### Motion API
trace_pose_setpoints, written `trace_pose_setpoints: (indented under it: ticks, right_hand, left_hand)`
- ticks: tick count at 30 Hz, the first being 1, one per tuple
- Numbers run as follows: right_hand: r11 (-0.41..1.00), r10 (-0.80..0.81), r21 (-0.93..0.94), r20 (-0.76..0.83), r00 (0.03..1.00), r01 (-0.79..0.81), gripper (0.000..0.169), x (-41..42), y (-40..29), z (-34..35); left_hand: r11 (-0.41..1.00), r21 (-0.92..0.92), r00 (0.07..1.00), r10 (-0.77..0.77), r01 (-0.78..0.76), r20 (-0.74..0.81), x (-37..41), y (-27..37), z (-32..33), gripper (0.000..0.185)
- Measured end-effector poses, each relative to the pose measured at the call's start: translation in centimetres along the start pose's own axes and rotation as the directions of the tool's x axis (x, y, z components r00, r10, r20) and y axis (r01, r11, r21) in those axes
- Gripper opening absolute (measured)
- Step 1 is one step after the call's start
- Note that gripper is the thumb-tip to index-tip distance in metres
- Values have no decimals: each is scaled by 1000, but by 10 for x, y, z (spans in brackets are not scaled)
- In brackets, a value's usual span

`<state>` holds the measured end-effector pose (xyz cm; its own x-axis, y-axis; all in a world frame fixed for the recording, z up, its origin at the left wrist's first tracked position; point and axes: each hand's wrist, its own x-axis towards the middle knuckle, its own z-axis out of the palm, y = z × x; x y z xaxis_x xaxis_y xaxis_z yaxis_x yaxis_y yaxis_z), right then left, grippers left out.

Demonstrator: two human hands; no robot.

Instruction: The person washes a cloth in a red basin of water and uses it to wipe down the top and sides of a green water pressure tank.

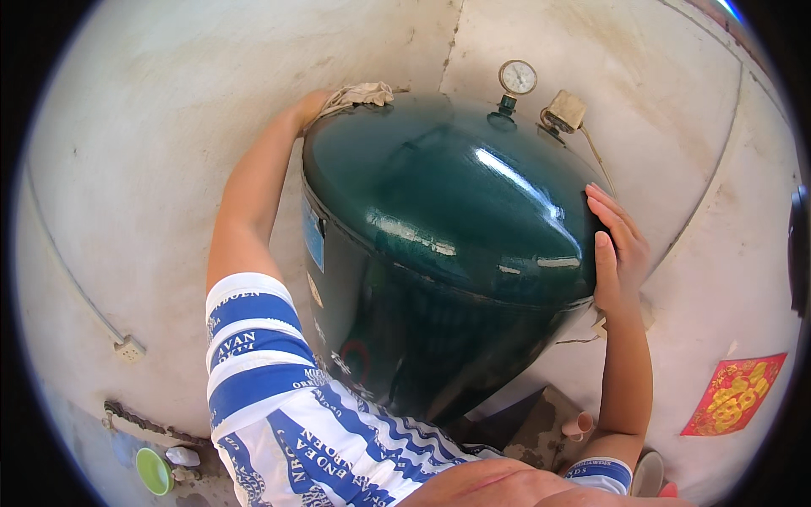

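Note:
A large dark green metal pressure tank (pixel 418 184) with a glossy domed top stands upright before me. My left hand (pixel 315 104) reaches around to its far left edge, shut on a beige cloth (pixel 358 96) that lies against the dome. The fingertips of that hand are mostly hidden by the cloth. On the right side my right hand (pixel 614 244) rests against the tank's rim with fingers spread, holding nothing. A round pressure gauge (pixel 518 77) rises from the back of the dome. Beside it sits a dusty box-shaped pressure switch (pixel 564 113) with a cable.
Pale walls meet in a corner close behind the tank. A wall socket (pixel 130 349) is at left. Low on the floor are a green basin (pixel 154 471) and a white bag (pixel 183 455). At right are a red-and-gold paper decoration (pixel 735 396) and a pinkish cup (pixel 577 426).

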<state>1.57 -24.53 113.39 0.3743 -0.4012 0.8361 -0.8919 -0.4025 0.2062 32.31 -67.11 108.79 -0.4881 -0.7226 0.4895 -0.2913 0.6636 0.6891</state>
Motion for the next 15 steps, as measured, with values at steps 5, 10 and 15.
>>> trace_pose_setpoints:
  ticks: [5, 10, 15]
  right_hand:
    - [1000, -3, -18, -12, 1000, 3, 29, -8, 12, 0]
    - [996, -84, -37, -94, 992, 81, 24, -9, 13, -1]
    - [976, -205, -129, -269, 941, 176, 25, 3, 27, 22]
  left_hand:
    - [765, -644, 975, -132, -13, -176, -54, 3, 24, 33]
    - [536, -817, 873, -272, -212, -405, -119, 18, 67, 38]
    - [774, -579, 658, -299, -256, -691, -185, 88, 91, 41]
